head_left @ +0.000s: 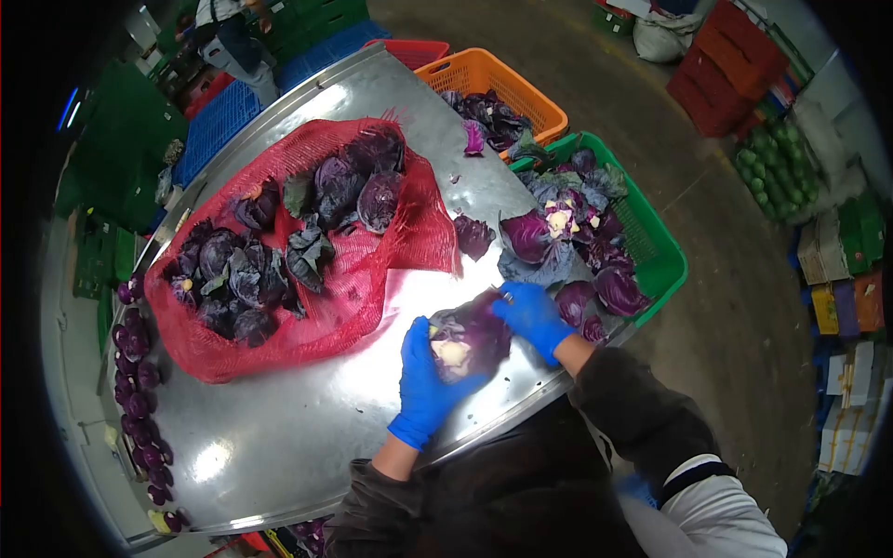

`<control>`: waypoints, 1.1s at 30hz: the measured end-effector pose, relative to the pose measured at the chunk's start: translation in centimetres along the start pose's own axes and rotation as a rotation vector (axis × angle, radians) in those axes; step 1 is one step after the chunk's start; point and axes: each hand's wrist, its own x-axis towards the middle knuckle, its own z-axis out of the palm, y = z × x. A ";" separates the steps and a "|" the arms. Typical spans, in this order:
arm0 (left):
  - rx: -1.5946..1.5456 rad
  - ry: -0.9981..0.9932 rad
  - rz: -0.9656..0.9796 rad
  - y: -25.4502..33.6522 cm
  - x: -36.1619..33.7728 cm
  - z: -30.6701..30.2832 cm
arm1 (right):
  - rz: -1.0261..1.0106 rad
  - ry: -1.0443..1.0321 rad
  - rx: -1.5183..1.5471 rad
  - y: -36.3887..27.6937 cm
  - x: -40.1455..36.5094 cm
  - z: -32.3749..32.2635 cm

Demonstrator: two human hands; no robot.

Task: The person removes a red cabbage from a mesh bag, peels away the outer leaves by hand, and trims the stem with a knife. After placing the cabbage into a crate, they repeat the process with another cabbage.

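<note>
A red cabbage [476, 337], its pale cut stem facing left, is held just above the steel table near its front edge. My left hand [426, 386], in a blue glove, is wrapped around its lower left side. At the cabbage's upper right edge is my right hand [537, 319], also blue-gloved, with curled fingers; a small dark thing shows at the fingertips, too small to name. Behind, a red mesh bag [344, 312] lies spread open with several untrimmed red cabbages [338, 189] on it. A loose purple leaf [474, 236] lies between bag and crate.
A green crate [665, 256] of leaves and cut cabbage pieces stands against the table's right edge, with an orange crate [549, 107] of leaves beyond it. Red cabbages [138, 402] line the steel table's [279, 446] left edge. Another person [233, 42] stands at the far left.
</note>
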 end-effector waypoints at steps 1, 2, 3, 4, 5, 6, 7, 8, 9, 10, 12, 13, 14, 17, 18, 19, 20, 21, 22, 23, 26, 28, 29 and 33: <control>-0.037 -0.010 -0.019 -1.0 -0.3 -0.3 | 0.127 0.038 -0.017 3.6 0.8 1.2; -0.271 -0.065 -0.053 -0.5 -0.5 -1.1 | 0.270 0.070 -0.100 4.9 0.7 0.0; -0.508 -0.114 -0.084 -0.1 -0.5 -1.8 | 0.406 0.105 -0.189 5.9 1.4 -1.0; -0.209 -0.153 0.028 -2.2 -0.7 -2.0 | 0.395 0.103 -0.192 4.7 1.5 -2.3; -0.204 -0.155 0.019 -2.2 -0.8 -2.3 | 0.292 0.083 -0.147 2.4 0.2 -4.0; -0.111 -0.238 0.141 -1.9 0.1 -2.5 | 0.193 0.070 -0.100 0.6 -0.9 -5.2; -0.019 -0.310 0.272 -1.5 1.3 -2.5 | 0.190 0.078 -0.100 -0.7 -1.3 -5.1; -0.038 -0.370 0.255 -0.5 2.1 -2.9 | 0.004 0.053 -0.056 -2.3 -2.3 -4.0; -0.038 -0.371 0.254 -0.5 1.8 -2.5 | -0.181 0.025 -0.008 -3.0 -3.3 -3.0; -0.011 -0.244 0.224 -0.8 1.3 -1.8 | -0.202 -0.082 0.069 -2.3 -3.9 -1.6; 0.066 -0.041 0.135 -0.9 0.0 0.1 | -0.103 -0.143 0.273 -0.6 -4.5 1.0; -0.097 0.024 -0.017 -0.7 -0.4 1.7 | -0.104 -0.140 0.278 -1.2 -4.5 0.7; -0.037 0.079 -0.077 0.4 -0.3 2.2 | -0.099 -0.132 0.209 -2.1 -4.8 0.2; -0.027 0.125 -0.151 1.2 0.7 2.2 | -0.124 -0.090 0.055 -3.4 -4.8 -0.7; -0.070 0.125 -0.169 1.0 0.9 2.0 | -0.071 -0.163 0.052 -3.7 -4.7 -1.4; -0.064 0.122 -0.166 0.8 1.1 2.0 | -0.019 -0.235 0.049 -4.2 -4.5 -2.0; -0.100 0.128 -0.179 0.7 1.0 2.1 | -0.017 -0.240 0.052 -4.2 -4.8 -1.4; -0.137 0.133 -0.192 0.6 0.8 2.2 | -0.071 -0.185 0.022 -4.1 -5.3 -0.5; -0.137 0.128 -0.192 0.5 0.9 2.3 | -0.123 -0.124 -0.008 -3.8 -5.5 0.1; -0.093 0.127 -0.159 0.5 0.9 2.4 | -0.117 -0.126 -0.007 -2.5 -4.4 0.8; 0.027 0.160 -0.062 0.9 -0.7 2.6 | 0.105 -0.198 0.102 -0.4 -0.3 -0.9; 0.063 0.157 -0.012 1.3 -0.9 2.2 | 0.073 -0.168 0.078 -0.8 -0.6 0.0; 0.060 0.157 -0.010 0.9 -0.9 1.9 | 0.048 -0.130 0.050 -0.8 -1.0 0.5; -0.200 0.035 -0.034 -2.2 -0.3 -0.1 | 0.328 -0.051 0.195 0.5 -0.5 0.4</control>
